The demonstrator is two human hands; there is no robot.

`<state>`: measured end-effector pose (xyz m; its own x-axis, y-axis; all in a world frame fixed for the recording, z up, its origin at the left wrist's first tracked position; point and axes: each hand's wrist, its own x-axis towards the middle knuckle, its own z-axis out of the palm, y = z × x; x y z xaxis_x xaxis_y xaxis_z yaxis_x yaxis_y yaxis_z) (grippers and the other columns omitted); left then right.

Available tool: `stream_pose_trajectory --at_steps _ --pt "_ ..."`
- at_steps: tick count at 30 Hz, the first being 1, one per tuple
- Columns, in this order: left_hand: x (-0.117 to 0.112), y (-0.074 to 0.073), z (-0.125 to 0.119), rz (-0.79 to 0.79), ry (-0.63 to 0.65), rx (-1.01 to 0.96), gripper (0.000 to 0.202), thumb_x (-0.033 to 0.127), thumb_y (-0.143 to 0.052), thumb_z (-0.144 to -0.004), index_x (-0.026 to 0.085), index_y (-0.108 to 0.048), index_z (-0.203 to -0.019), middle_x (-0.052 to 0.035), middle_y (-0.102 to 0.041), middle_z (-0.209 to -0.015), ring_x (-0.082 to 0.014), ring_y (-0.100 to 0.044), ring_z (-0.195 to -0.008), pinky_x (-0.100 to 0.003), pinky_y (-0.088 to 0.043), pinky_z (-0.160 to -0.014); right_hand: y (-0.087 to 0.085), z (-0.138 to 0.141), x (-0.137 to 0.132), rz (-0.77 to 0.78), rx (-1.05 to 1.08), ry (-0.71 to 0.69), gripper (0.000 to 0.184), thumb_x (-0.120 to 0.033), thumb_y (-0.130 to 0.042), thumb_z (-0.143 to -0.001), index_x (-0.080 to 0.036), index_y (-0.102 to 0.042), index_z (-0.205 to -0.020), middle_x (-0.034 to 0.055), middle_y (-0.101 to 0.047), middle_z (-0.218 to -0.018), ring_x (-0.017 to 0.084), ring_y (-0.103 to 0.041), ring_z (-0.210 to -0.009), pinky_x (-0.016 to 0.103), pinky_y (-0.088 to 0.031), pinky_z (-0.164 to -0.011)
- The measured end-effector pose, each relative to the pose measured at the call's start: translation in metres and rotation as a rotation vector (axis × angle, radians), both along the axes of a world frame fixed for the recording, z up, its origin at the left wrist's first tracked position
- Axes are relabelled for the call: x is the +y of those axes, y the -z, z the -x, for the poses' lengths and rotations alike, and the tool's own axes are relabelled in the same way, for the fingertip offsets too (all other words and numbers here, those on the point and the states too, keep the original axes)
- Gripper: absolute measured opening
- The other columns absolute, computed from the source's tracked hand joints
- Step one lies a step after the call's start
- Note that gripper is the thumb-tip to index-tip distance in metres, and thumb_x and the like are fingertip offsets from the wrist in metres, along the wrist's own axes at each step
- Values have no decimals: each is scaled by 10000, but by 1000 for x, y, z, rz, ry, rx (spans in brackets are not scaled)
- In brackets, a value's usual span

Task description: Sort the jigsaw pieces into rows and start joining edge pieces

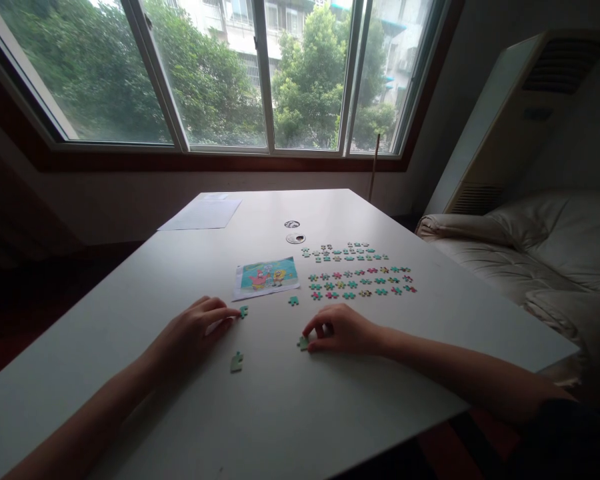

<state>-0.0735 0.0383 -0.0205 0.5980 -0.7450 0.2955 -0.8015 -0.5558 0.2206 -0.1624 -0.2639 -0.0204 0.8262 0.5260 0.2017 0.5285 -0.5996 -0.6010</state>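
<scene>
At the left, my left hand (205, 320) rests low over the white table, fingers bent, with the index fingertip on a teal puzzle piece (244, 311). My right hand (343, 329) pinches a green puzzle piece (303, 343) between thumb and fingers at the table surface. Between and below the hands lies a loose green corner-like piece (237, 363). Another teal piece (293, 301) sits just under the picture sheet (269, 277), which shows cartoon figures on a blue-green ground. Right of the sheet, several rows of puzzle pieces (350, 285) are spread out, apart from each other.
The white table (280, 427) stretches toward the windows. On it are a white paper (203, 215) at the far left and two round inserts (295, 239) near the middle. A pale leather sofa (535, 253) stands right, with a tall air conditioner (510, 113) behind.
</scene>
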Motion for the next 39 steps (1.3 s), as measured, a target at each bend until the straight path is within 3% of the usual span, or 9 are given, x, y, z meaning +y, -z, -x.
stream_pose_trajectory --at_steps 13,20,24,29,33,39 --pt "0 -2 1 -27 -14 -24 298 334 -402 -860 209 -630 -1007 -89 -620 -935 -195 -556 -845 -276 -482 -697 1 0 -1 32 -73 -35 252 -368 -614 -734 -190 -651 -909 -14 -586 -653 63 -495 -565 194 -396 -628" --pt "1 -3 1 -5 -2 -17 308 346 -395 -857 214 -646 -979 -83 -629 -916 -183 -566 -824 -256 -479 -691 -13 -5 -6 60 -141 -13 233 -350 -575 -771 -163 -635 -897 8 -589 -690 70 -501 -581 191 -402 -596" --pt "1 -3 1 -18 -16 -35 297 339 -403 -857 223 -627 -1014 -83 -621 -940 -186 -565 -832 -259 -480 -694 -23 -42 -24 87 -204 80 154 -263 -555 -783 -151 -651 -826 11 -594 -663 70 -508 -574 193 -400 -583" --pt "1 -4 2 -48 8 -32 292 316 -385 -869 227 -630 -1003 -79 -610 -937 -180 -560 -837 -253 -475 -690 -31 -121 -52 259 -155 281 161 -217 -559 -759 -150 -686 -833 34 -650 -734 94 -557 -632 207 -405 -610" --pt "1 -6 2 -37 -2 -15 286 293 -392 -867 218 -634 -999 -80 -611 -926 -176 -561 -836 -251 -472 -690 -31 -173 -61 299 -125 340 180 -187 -555 -755 -118 -699 -838 73 -671 -798 124 -576 -673 222 -406 -627" --pt "0 -9 2 -20 18 -1 291 276 -386 -870 216 -632 -1014 -82 -611 -923 -173 -560 -824 -254 -477 -674 -22 -208 -53 332 -51 350 192 -217 -607 -733 -110 -697 -865 82 -678 -808 125 -581 -671 203 -399 -599"
